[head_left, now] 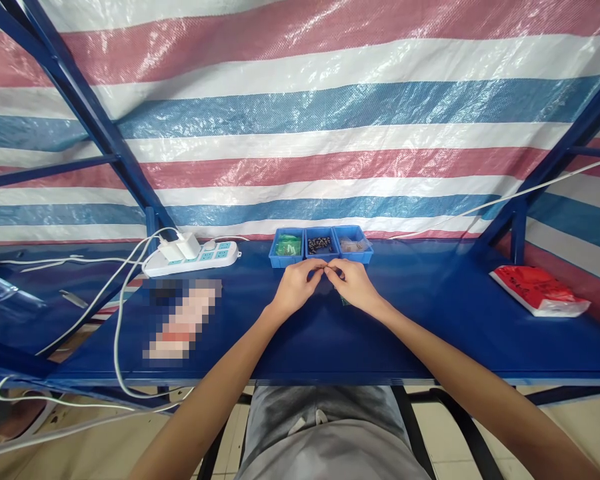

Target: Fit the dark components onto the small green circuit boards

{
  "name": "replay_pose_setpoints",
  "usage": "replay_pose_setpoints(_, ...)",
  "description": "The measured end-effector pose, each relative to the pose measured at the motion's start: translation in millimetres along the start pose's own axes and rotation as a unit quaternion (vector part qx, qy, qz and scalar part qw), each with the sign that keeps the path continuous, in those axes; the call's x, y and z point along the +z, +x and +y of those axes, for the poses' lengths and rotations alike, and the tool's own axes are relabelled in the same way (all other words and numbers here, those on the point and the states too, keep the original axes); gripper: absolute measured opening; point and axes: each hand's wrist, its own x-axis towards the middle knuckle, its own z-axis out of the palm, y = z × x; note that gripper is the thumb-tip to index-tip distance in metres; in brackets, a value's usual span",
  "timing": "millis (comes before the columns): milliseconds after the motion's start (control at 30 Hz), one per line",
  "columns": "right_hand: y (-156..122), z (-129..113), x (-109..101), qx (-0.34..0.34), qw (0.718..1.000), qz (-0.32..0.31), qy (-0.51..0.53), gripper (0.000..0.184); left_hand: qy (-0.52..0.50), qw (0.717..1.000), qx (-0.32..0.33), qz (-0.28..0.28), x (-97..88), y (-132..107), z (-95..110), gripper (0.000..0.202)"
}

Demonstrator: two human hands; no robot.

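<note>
My left hand [299, 287] and my right hand [353, 283] meet fingertip to fingertip just in front of three small blue bins. Both are closed in a pinch; whatever lies between the fingertips is too small to make out. The left blue bin [275, 261] holds green pieces [287, 245]. Small dark parts [320, 245] fill the middle one, and pale, clear-looking pieces [353, 245] lie in the right one. A bit of something green [345, 303] shows on the table beneath my right hand, mostly covered by it.
A white power strip [200, 260] with plugged-in adapters stands left on the blue table [300, 347]. Its white cable [117, 333] loops over the table's left side. A blurred-out item [185, 320] lies before it. At the right is a red and white packet [540, 291]. Blue frame posts flank both sides.
</note>
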Motion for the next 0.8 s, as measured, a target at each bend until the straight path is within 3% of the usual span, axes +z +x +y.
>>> replay_pose_setpoints(300,0.2,-1.4,-0.7,0.002,1.000,-0.003,-0.011,0.031,0.002,1.000,-0.006,0.003,0.6,0.5,-1.9,0.017)
replay_pose_setpoints(500,0.5,-2.0,-2.5,0.041,0.998,0.011,0.035,0.025,0.019,1.000,0.012,0.002,0.7,0.4,-1.6,0.021)
replay_pose_setpoints(800,-1.6,-5.0,0.2,0.022,0.999,-0.019,0.045,0.020,0.021,0.999,0.025,0.014,-0.4,0.4,-1.2,0.028)
